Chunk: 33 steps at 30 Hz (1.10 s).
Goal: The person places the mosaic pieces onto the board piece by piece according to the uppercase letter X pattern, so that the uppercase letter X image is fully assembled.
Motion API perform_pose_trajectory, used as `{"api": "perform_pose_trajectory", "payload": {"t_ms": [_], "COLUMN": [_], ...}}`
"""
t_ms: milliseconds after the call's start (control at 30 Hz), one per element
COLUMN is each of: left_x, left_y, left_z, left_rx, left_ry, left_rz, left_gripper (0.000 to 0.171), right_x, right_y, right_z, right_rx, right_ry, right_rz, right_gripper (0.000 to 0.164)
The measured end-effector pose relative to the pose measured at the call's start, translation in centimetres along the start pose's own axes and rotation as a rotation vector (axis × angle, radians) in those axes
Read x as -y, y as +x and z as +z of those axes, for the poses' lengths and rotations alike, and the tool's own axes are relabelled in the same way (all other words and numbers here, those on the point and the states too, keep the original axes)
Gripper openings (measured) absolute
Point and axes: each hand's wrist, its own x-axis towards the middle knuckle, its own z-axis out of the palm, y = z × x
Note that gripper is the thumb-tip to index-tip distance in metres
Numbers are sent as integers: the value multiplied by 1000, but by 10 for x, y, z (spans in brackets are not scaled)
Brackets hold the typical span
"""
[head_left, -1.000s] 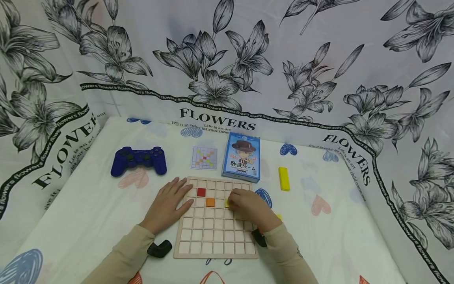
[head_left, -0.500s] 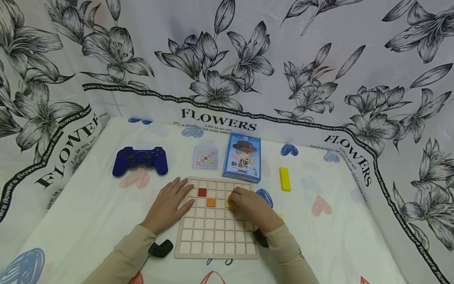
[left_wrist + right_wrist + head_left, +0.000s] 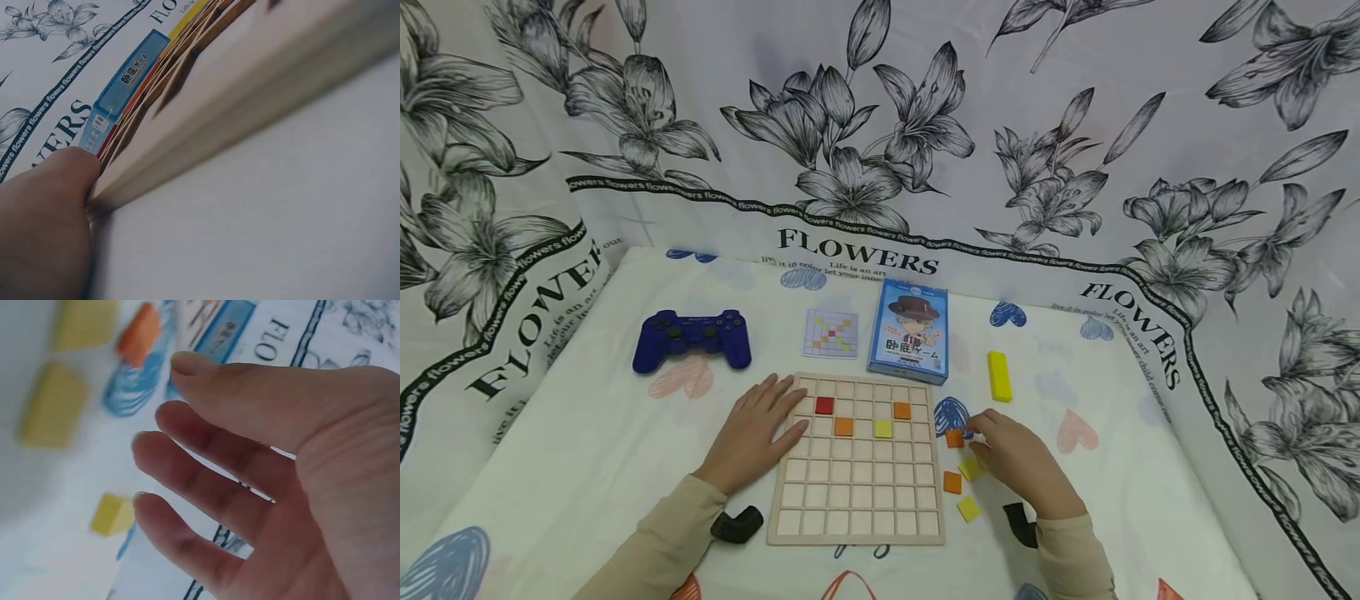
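A wooden grid board (image 3: 831, 497) lies in front of me, holding a red tile (image 3: 824, 406), two orange tiles (image 3: 843, 427) and a yellow tile (image 3: 883, 428). My left hand (image 3: 756, 437) rests spread on its left edge; in the left wrist view the thumb (image 3: 69, 172) touches the frame. Right of the board, my right hand (image 3: 1018, 457) hovers with parted fingers over loose tiles. Closest to its fingertips is an orange tile (image 3: 954, 438), with a yellow tile (image 3: 968, 468) partly under the hand. In the right wrist view nothing sits between thumb and fingers.
Nearer me lie another orange tile (image 3: 952, 482) and yellow tile (image 3: 968, 508). Behind the board are a patterned card (image 3: 831, 333) and a blue game box (image 3: 912, 332). A blue game controller (image 3: 692, 340) stands at left, a yellow block (image 3: 999, 377) at right.
My right hand has let go of the yellow tile on the board and moved right, over the loose tiles. An orange tile it covered now shows. The left hand stays put.
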Motion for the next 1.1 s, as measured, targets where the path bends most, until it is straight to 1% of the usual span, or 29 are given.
{"api": "perform_pose_trajectory", "payload": {"t_ms": [100, 200, 333, 467, 600, 833, 1000, 1100], "left_x": [-1, -1, -1, -1, -2, -1, -2, -2], "left_y": [0, 1, 0, -1, -1, 0, 0, 0], "left_z": [0, -1, 1, 0, -2, 0, 0, -1], "left_rx": [3, -6, -4, -2, -2, 3, 2, -7], "left_ry": [-7, -11, -9, -9, -16, -9, -6, -8], "left_rz": [-1, 0, 1, -2, -5, -5, -6, 0], "left_gripper": [56, 55, 55, 55, 55, 55, 55, 55], "right_x": [-7, -11, -15, -18, -19, -20, -17, -11], "right_y": [-10, -16, -26, -32, -33, -36, -31, -25], "right_z": [4, 7, 12, 16, 19, 18, 15, 11], "right_rx": [32, 78, 87, 54, 26, -10, -63, -76], "right_ry": [26, 44, 48, 33, 31, 18, -8, -8], "right_rz": [34, 95, 109, 81, 66, 54, -1, -28], "right_gripper": [24, 26, 29, 33, 30, 25, 24, 22]}}
